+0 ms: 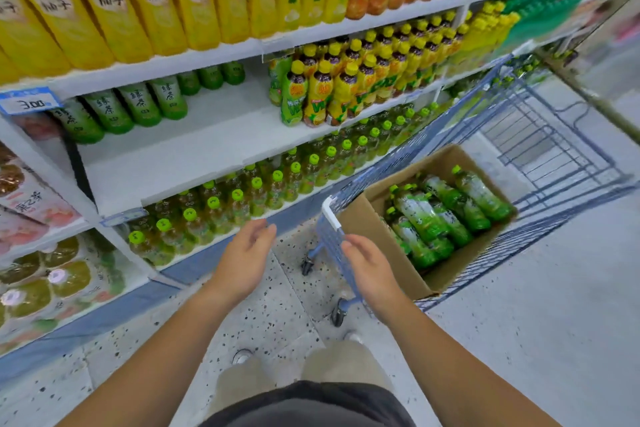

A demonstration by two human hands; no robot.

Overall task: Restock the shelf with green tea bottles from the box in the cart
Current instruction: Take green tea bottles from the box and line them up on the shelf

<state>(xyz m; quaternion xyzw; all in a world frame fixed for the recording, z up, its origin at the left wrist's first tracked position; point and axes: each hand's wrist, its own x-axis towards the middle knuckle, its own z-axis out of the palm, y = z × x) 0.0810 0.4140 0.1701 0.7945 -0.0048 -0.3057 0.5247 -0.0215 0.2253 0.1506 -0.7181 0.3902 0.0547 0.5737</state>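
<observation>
A cardboard box [374, 236] sits in a blue wire cart [540, 149] at right, holding several green tea bottles [446, 211] lying on their sides. On the middle shelf [194, 152], several green tea bottles [138, 107] stand in a row at the back left, with a wide bare stretch in front of them. My left hand [242, 260] hovers open over the floor before the bottom shelf. My right hand [370, 270] is open too, held just in front of the cart's near end, beside the box. Neither hand holds anything.
Yellow-capped drink bottles [346, 87] fill the right part of the middle shelf. Tall yellow bottles [156, 3] line the shelf above, and green-capped tea bottles [242, 198] pack the bottom shelf. The speckled floor [270, 315] lies between me and the shelving.
</observation>
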